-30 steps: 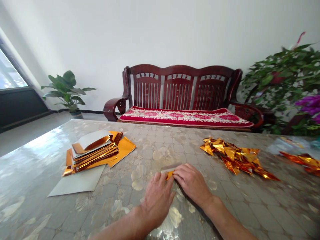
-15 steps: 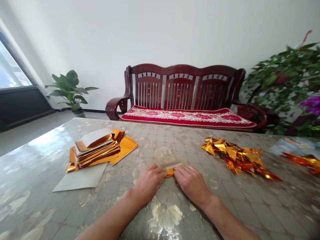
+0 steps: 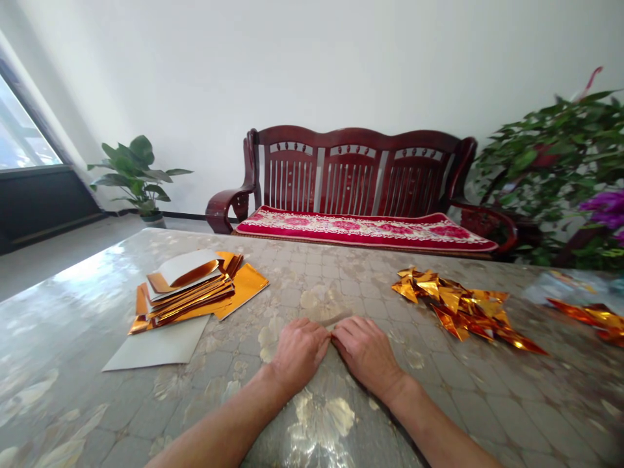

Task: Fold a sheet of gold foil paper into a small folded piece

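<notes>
The folded strip (image 3: 337,318) runs left-to-right at mid-frame; our left hand (image 3: 299,348) and right hand (image 3: 366,351) keep both grips pinched on its near edge.

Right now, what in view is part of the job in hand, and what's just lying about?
In hand: left hand and right hand, fingertips pressing a small folded paper strip; stack of gold foil sheets; pile of folded gold foil pieces; loose sheet, silver side up.
Lying about: wooden bench; potted plant; flowering plant.
</notes>
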Demonstrator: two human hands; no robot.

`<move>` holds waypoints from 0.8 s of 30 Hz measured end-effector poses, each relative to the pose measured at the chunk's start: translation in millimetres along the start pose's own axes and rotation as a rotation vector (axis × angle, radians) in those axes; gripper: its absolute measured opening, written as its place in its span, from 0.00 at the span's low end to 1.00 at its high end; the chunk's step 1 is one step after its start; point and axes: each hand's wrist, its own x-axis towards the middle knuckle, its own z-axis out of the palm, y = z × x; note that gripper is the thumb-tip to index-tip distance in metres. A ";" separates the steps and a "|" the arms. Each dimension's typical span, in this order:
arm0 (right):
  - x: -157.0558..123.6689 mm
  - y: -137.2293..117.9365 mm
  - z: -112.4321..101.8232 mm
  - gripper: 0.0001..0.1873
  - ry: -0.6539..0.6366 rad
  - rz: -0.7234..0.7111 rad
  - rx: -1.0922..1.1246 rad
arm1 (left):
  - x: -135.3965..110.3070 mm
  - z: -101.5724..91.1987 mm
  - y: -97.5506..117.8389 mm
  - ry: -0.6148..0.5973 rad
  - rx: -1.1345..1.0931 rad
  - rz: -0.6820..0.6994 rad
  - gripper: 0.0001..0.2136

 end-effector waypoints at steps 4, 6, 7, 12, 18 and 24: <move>2.3 5.7 8.1 0.10 0.023 0.007 -0.015 | 0.6 -5.7 -13.7 0.102 -0.215 -0.125 0.10; 2.6 8.9 10.6 0.09 0.041 0.018 0.015 | 0.4 -7.9 -22.2 0.150 -0.292 -0.189 0.14; 2.6 10.1 11.1 0.09 0.045 0.027 0.034 | 0.3 -8.3 -25.6 0.146 -0.314 -0.197 0.18; 1.4 12.8 9.5 0.06 0.015 0.088 0.122 | 4.5 -2.2 -29.7 0.072 -0.305 -0.186 0.20; 0.3 14.0 8.4 0.06 0.007 0.144 0.167 | 13.2 3.6 -25.8 0.025 -0.276 -0.171 0.14; 1.1 15.6 9.4 0.08 0.041 0.161 0.207 | 10.2 0.7 -26.1 0.036 -0.390 -0.069 0.22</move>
